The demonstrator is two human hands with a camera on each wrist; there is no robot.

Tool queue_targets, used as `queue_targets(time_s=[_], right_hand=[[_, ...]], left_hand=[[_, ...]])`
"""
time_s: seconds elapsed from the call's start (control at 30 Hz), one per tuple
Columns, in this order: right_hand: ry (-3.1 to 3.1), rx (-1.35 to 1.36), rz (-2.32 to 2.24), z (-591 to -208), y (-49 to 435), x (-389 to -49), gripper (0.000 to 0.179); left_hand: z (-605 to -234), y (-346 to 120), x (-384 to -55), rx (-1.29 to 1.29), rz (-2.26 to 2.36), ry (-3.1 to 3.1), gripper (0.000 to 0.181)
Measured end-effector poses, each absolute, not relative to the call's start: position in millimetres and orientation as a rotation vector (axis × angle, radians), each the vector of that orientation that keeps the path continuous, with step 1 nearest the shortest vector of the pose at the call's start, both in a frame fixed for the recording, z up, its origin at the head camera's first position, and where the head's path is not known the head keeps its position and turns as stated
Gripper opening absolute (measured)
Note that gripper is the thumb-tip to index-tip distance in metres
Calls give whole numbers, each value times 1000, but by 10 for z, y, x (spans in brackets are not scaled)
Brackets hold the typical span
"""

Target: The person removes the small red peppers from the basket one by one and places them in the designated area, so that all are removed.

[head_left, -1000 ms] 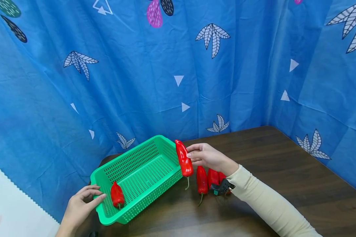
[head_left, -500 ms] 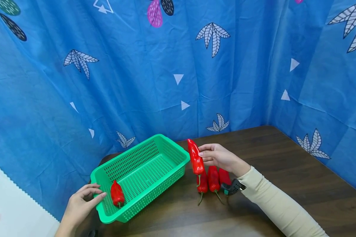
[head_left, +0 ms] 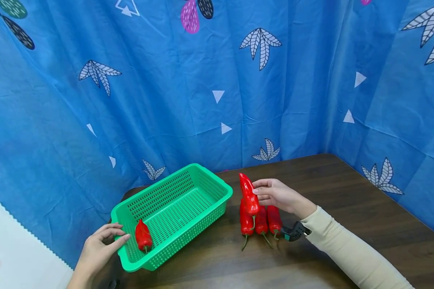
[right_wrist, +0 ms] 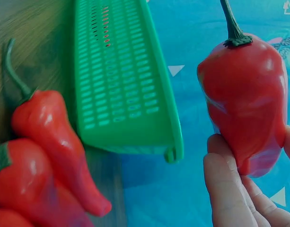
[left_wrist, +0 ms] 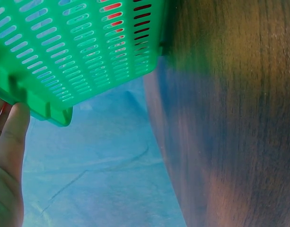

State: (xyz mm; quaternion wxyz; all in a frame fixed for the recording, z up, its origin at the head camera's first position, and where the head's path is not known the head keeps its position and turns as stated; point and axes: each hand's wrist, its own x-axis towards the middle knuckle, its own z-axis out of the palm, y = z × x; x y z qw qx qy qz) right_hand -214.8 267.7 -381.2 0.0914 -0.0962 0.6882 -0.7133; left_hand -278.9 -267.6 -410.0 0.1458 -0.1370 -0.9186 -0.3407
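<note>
My right hand (head_left: 275, 194) pinches a glossy red pepper (head_left: 250, 196) by its sides, tip up and green stem down, above the table. In the right wrist view this held pepper (right_wrist: 246, 94) shows large, with fingertips near its narrow end. Just beneath it, three more red peppers (head_left: 261, 220) lie side by side on the table, partly hidden by the held one. My left hand (head_left: 99, 249) grips the near left rim of a green plastic basket (head_left: 202, 224), thumb and fingers over the edge. One red pepper (head_left: 143, 236) lies inside the basket at that end.
The brown wooden table (head_left: 311, 180) extends right of the peppers. A blue patterned curtain (head_left: 188, 100) hangs behind and along the right side. A white surface (head_left: 14, 245) shows at the lower left. A dark wrist device (head_left: 294, 231) sits below my right wrist.
My right hand has moved right with the held pepper, from beside the basket's right end to over the peppers on the table. The left hand and basket stay in place.
</note>
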Motion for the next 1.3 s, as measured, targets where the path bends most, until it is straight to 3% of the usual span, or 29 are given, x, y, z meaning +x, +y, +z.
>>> queue_targets(time_s=[0.6,1.3], right_hand=[[2045,-285,-2115,-3849,2971,-2061,57],[1936,-242,-2043,-4048,3508,-2154,35]], left_hand=[[-4108,-2686,-2788,-399,-983,-2647,20],[-4104,-2688,-2788,-389,-1001,-2662,21]])
